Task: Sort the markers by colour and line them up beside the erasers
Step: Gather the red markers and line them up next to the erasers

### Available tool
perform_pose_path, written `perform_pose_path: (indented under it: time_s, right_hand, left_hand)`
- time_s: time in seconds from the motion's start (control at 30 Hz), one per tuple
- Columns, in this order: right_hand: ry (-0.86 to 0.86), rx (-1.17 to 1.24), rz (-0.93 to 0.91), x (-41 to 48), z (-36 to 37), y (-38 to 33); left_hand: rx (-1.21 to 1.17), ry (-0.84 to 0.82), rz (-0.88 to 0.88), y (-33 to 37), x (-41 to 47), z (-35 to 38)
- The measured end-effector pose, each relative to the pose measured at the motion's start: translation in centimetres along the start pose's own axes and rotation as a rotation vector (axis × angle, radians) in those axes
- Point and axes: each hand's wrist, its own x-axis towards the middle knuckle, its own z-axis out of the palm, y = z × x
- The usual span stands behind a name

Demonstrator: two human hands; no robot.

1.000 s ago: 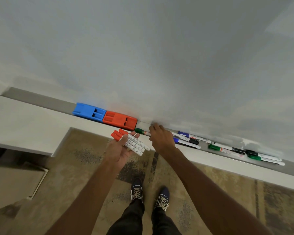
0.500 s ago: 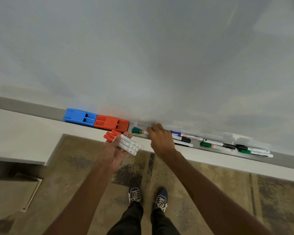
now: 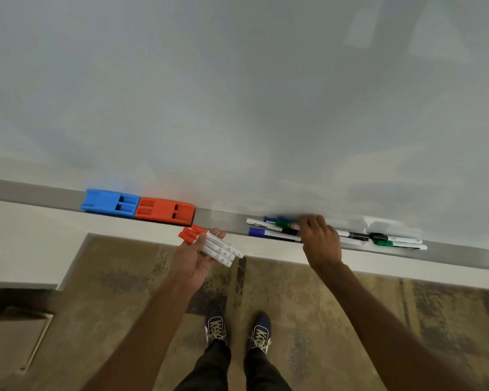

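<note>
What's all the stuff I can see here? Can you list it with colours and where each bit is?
Whiteboard: one, white-grey, fills the upper view.
Tray: one, grey metal, runs along the board's foot.
Blue eraser: one, on the tray, leftmost.
Red eraser: one, touching the blue one's right end.
Red markers: three, red caps, white barrels, lying across the left hand.
Loose markers: blue, green and black caps, mixed on the tray at right; exact count unclear.
Floor: brown patterned carpet.
Shoes: two, dark blue.
Left hand: open, palm up.
Right hand: on the loose markers; grip unclear.
</note>
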Motion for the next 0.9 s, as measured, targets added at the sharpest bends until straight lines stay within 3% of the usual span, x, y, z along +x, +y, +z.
perform_pose_path:
  time_s: [0.77, 0.9]
  right_hand:
    - [0.106, 0.197, 0.026, -0.7, 0.8, 1.4]
    - [0.209, 0.386, 0.107, -1.3, 0.4, 0.4]
  left_hand:
    - [-0.068, 0.0, -0.065, -1.5, 0.2, 1.8]
    - [-0.107, 0.007, -0.079, -1.6, 0.1, 2.6]
